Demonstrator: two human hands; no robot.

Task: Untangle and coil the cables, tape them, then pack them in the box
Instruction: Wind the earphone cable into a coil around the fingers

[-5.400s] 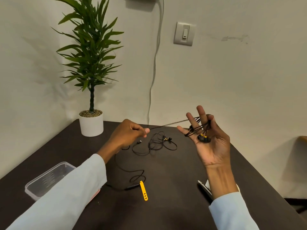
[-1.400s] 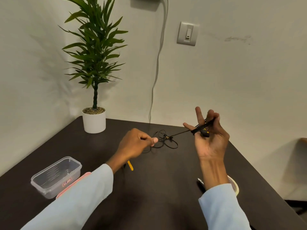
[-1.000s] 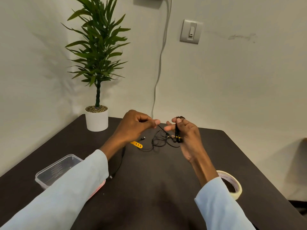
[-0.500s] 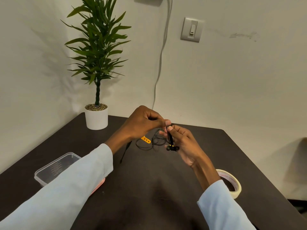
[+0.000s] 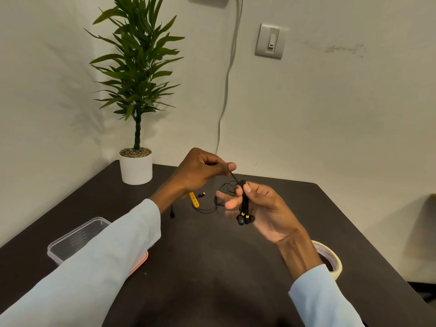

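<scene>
Now drawn close together above mid-table, where seconds ago stood well apart with a strand stretched taut between. Left hand (image 5: 200,169) pinching the loose end of the earphone cable (image 5: 244,204) between thumb and forefinger, just above the bundle. Right hand (image 5: 262,208) curled round that bundle, thumb clamping it upright against the fingers, earbuds hanging at the bottom. Coiling step nearly done, by the look of it; a last wrap or tuck of the tail, then a reach for the tape roll (image 5: 329,259) beside the right sleeve. Second cable (image 5: 212,204), tangled and untouched, on the table (image 5: 212,267) just beyond the hands, with a yellow strap (image 5: 194,199) beside it. Box (image 5: 75,239) open at the near left, partly behind the left sleeve. Plenty of bare tabletop ahead; tape close to the right edge, potted plant (image 5: 135,165) at the far left corner.
</scene>
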